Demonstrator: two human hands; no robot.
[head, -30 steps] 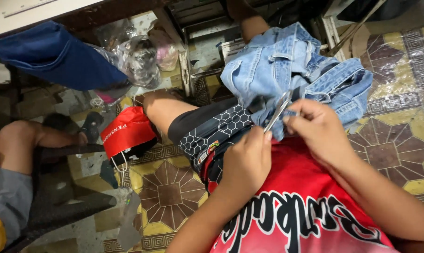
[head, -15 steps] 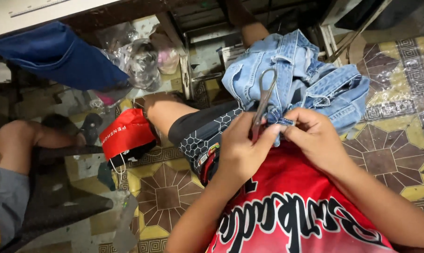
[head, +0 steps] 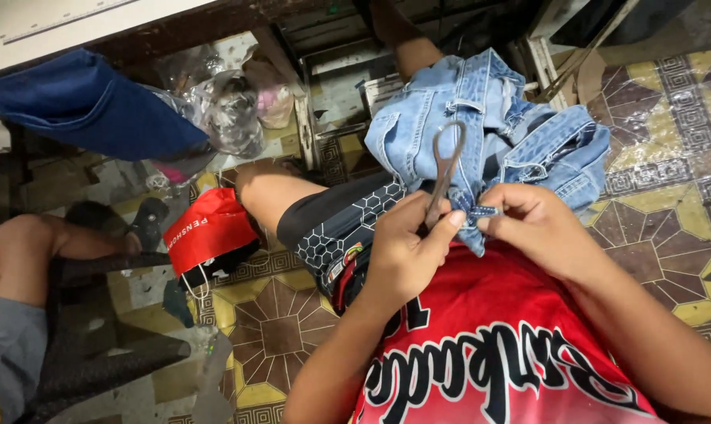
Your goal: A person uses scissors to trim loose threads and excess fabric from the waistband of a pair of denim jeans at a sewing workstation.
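- Two hands meet over my lap: my left hand point(head: 406, 251) grips grey metal thread snips point(head: 443, 169), loop end up.
- My right hand point(head: 532, 224) pinches a seam of the light-blue denim garment point(head: 489, 126) draped across my knee.

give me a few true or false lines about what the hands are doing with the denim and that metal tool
1. The left hand holds grey metal thread snips. True.
2. The right hand pinches an edge of the light blue denim garment. True.
3. The denim garment lies flat on the patterned tile floor. False: it is bunched on the person's lap.
4. The thread snips rest on the floor beside the red drawstring bag. False: they are gripped in the left hand, loop end up.
5. The person wears black patterned shorts. True.
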